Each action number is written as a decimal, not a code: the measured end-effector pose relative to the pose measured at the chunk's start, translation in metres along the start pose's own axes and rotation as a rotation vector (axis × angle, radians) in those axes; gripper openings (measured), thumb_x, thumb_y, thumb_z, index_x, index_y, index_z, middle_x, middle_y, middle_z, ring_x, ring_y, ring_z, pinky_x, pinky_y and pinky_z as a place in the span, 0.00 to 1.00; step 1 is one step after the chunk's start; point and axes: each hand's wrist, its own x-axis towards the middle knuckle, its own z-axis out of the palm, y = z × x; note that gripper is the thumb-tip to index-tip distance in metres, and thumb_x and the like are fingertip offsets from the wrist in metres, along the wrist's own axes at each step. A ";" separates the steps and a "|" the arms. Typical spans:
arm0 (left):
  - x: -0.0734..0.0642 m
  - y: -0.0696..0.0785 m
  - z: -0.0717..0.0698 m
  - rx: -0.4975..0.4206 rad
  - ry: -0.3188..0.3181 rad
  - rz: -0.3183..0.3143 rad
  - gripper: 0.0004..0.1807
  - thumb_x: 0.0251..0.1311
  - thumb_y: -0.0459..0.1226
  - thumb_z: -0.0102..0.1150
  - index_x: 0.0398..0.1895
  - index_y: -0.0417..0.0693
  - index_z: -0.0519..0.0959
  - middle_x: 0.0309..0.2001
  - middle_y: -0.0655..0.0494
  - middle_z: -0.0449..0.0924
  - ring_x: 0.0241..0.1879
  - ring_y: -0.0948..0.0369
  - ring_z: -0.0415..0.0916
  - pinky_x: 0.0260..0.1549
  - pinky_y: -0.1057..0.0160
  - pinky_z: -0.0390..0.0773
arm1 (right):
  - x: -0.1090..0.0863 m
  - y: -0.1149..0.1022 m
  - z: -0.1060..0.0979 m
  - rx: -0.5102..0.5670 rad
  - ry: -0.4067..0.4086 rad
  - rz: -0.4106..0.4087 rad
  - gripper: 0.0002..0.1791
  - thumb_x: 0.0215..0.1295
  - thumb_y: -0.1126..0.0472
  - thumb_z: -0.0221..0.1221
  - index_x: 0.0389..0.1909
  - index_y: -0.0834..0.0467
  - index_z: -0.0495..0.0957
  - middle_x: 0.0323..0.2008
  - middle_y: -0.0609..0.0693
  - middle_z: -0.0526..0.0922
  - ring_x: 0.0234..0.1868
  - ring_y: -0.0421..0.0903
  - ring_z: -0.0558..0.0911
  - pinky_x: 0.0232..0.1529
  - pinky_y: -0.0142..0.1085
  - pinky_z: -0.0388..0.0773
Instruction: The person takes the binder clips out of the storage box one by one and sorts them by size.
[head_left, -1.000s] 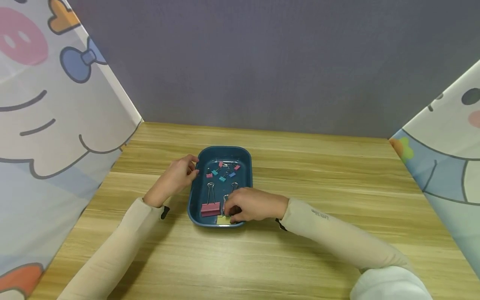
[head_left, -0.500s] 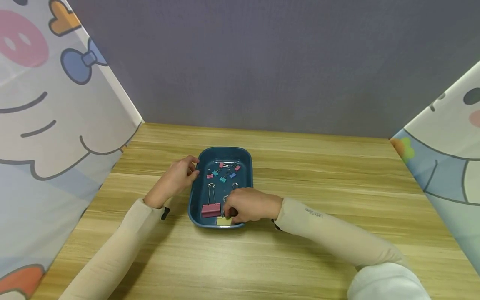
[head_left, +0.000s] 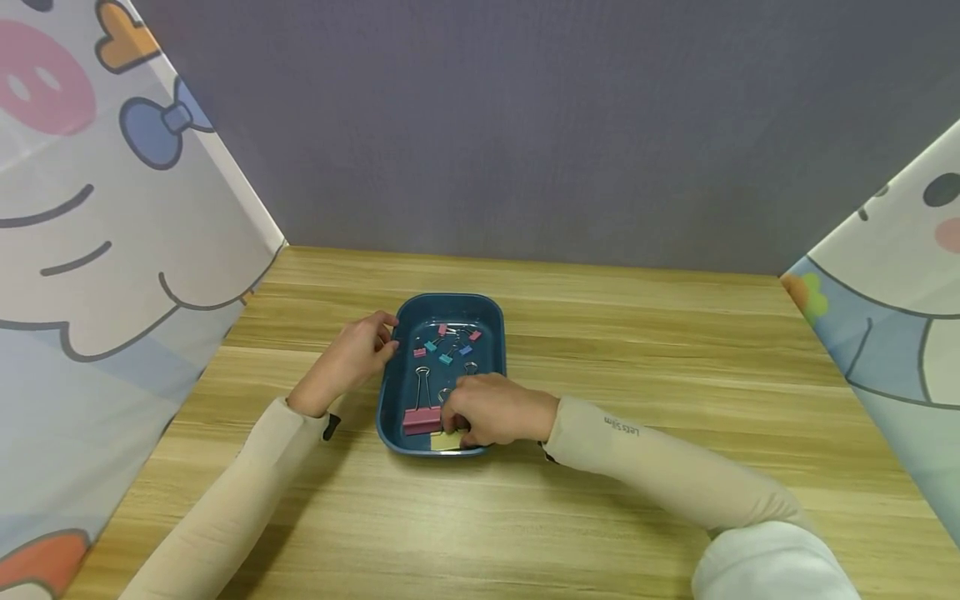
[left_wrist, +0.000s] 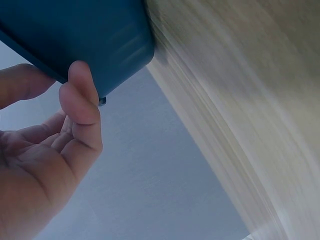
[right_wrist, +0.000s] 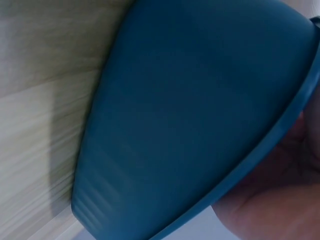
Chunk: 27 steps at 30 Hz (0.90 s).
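Observation:
In the head view, my left hand [head_left: 363, 347] holds the left rim of a dark blue tray [head_left: 384, 400]; the left wrist view shows curled fingers [left_wrist: 82, 105] at the tray's wall. My right hand [head_left: 495, 408] reaches into the near right part of the tray, fingers curled on a yellow binder clip [head_left: 444, 442], whose body is partly hidden. A large pink binder clip [head_left: 422, 420] lies just left of it. Behind my right hand shows a wire handle [head_left: 471, 367] of another clip. The right wrist view shows mostly the tray's outer wall [right_wrist: 190, 110].
Small binder clips lie in the far half of the tray: pink [head_left: 475, 335], teal [head_left: 446, 359] and blue [head_left: 466, 350] ones among them. Under the tray is a wooden table [head_left: 637, 350], with a grey panel [head_left: 480, 125] behind and printed cloths at both sides.
My right hand has shifted slightly left inside the tray, and the yellow binder clip has moved left with it, close to the large pink one. My left hand stays at the rim.

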 end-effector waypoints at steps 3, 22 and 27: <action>0.000 0.000 0.000 -0.002 -0.003 0.002 0.18 0.62 0.31 0.57 0.54 0.33 0.71 0.35 0.44 0.78 0.31 0.54 0.76 0.29 0.59 0.79 | 0.000 0.000 0.001 -0.003 0.005 -0.003 0.08 0.51 0.57 0.71 0.33 0.47 0.85 0.25 0.37 0.76 0.33 0.36 0.69 0.31 0.30 0.68; 0.000 0.000 0.001 -0.015 -0.002 -0.007 0.18 0.61 0.30 0.57 0.54 0.33 0.71 0.35 0.44 0.78 0.30 0.54 0.76 0.28 0.59 0.79 | 0.001 0.005 0.003 -0.028 0.051 -0.025 0.08 0.49 0.59 0.70 0.32 0.47 0.86 0.27 0.36 0.75 0.33 0.37 0.67 0.30 0.28 0.66; 0.000 0.000 0.000 -0.019 0.001 -0.006 0.18 0.61 0.30 0.57 0.54 0.33 0.71 0.35 0.44 0.79 0.31 0.53 0.77 0.29 0.59 0.79 | -0.002 0.007 -0.002 0.004 0.105 -0.050 0.09 0.51 0.58 0.70 0.35 0.49 0.86 0.29 0.38 0.78 0.33 0.37 0.68 0.31 0.28 0.67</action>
